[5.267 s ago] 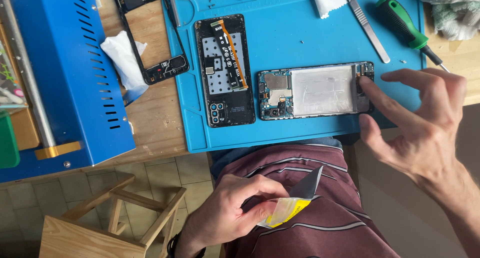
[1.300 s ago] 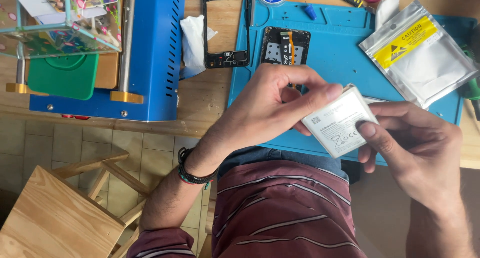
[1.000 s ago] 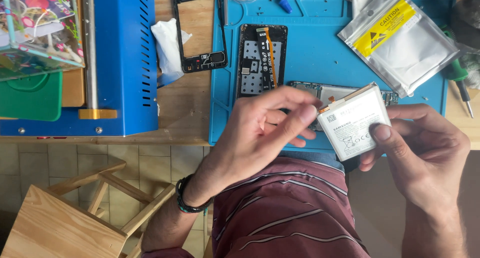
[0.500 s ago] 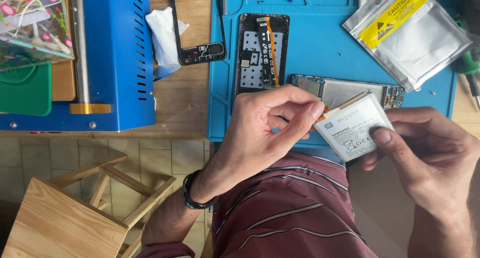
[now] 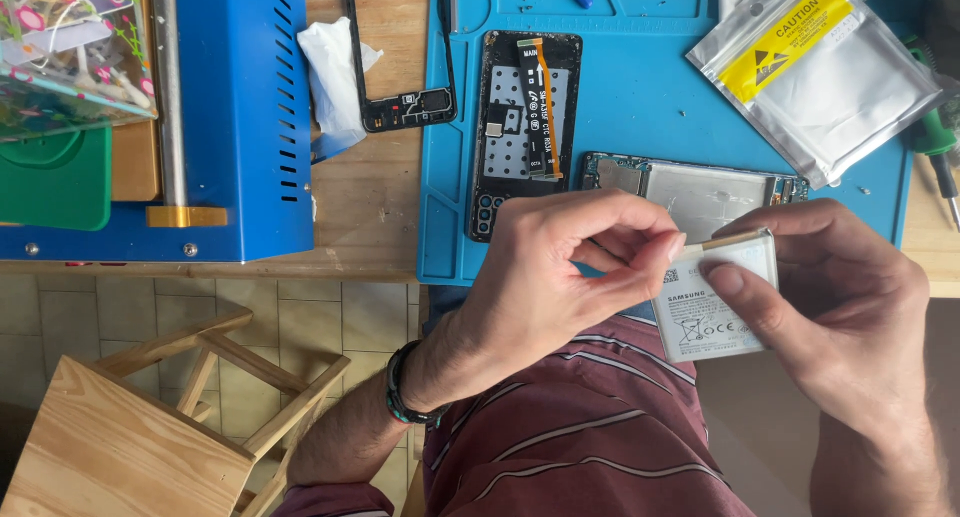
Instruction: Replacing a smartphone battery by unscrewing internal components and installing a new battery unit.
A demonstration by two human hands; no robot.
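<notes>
battery [image 5: 712, 312]: pinched between left hand [image 5: 560, 277] and right hand [image 5: 840, 307]
open phone [image 5: 700, 187]: just behind the grip, on mat [image 5: 640, 97]
pouch [image 5: 815, 72]: behind-right
stool [image 5: 140, 427]: below-left

Battery [image 5: 715, 312] looks like smooth white film wrap, mat [image 5: 640, 107] is matt blue rubber – desk [image 5: 370, 217] plain rough wood, pouch [image 5: 815, 72] glossy plastic.

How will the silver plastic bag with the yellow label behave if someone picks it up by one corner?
The silver bag lies flat and thin on the blue mat, so it is probably light and floppy and would likely sag. Its glossy film looks smooth, so it may slip between fingers. It seems unlikely to roll or tip.
</notes>
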